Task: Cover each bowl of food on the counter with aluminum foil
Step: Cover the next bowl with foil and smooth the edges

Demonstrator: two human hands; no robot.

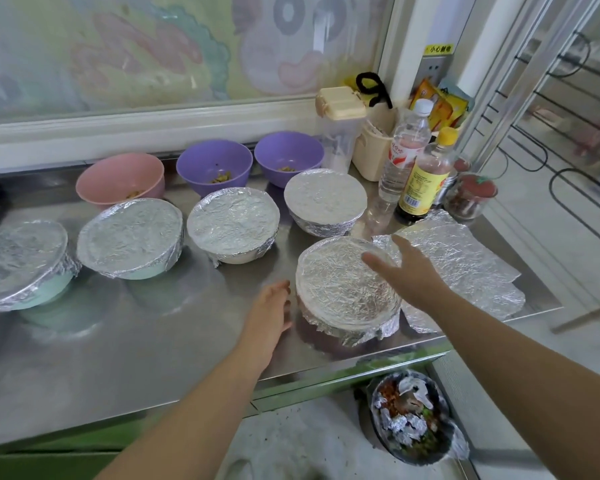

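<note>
Now | nearest bowl (347, 285) foil-covered | pink bowl (118, 176) uncovered, food bits (134, 194) inside

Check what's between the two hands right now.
Head view: the nearest foil-covered bowl sits between them. The left hand is beside its left side, and the right hand is over its right rim with fingers spread.

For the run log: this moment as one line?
left hand: open, beside nearest covered bowl | right hand: open, over it | uncovered: pink bowl, two purple bowls
</note>
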